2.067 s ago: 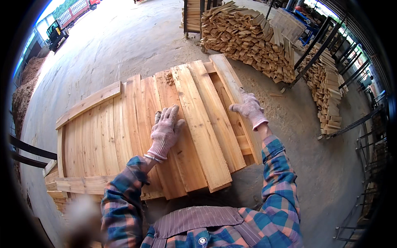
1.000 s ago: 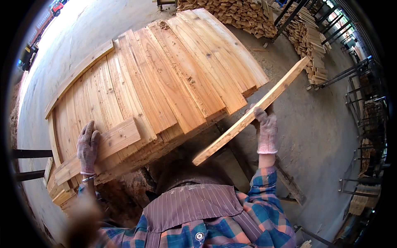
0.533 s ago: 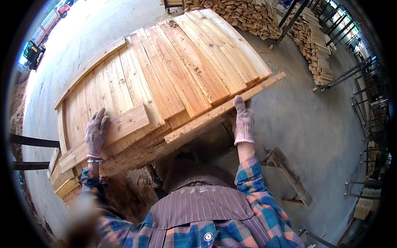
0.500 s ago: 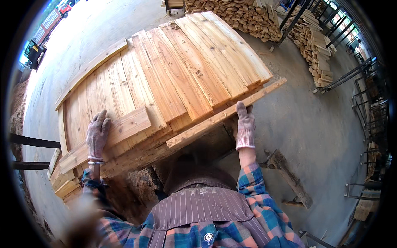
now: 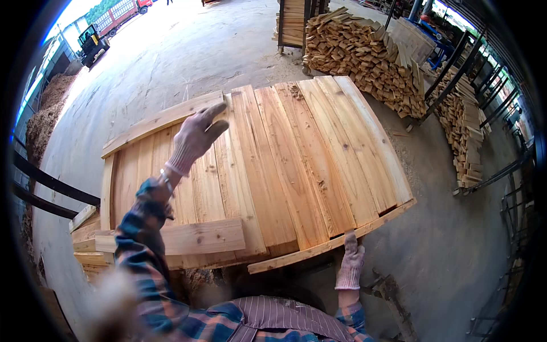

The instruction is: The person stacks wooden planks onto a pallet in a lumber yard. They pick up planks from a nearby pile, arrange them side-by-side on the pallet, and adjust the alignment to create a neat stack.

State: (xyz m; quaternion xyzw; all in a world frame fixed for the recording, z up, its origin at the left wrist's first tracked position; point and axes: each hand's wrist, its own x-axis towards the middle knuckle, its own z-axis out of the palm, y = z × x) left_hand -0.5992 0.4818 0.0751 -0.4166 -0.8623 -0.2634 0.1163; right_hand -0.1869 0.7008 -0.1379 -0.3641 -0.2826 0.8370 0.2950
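Observation:
A stack of light wooden planks (image 5: 276, 171), laid side by side and strewn with sawdust, lies before me. My left hand (image 5: 198, 138), gloved, reaches across it near the far-left batten (image 5: 151, 127), fingers stretched and thumb apart; whether it touches the wood I cannot tell. At the near edge my right hand (image 5: 350, 265), also gloved, grips a narrow wooden strip (image 5: 302, 256) that runs along the plank ends; part of its fingers is hidden. A short board (image 5: 202, 236) lies flat across the near-left planks, under my left forearm, with no hand on it.
Black metal bars (image 5: 54, 179) jut in at the left. Heaps of cut wood pieces (image 5: 364, 62) lie beyond the stack at the right, beside a metal rack (image 5: 293, 25). An old timber piece (image 5: 399, 308) sits on the floor near my right arm. A forklift (image 5: 91, 45) stands far left.
My left hand has let go of the short board and moved up to the far batten. My right hand stays at the strip, which now lies closer against the plank ends. The view has shifted.

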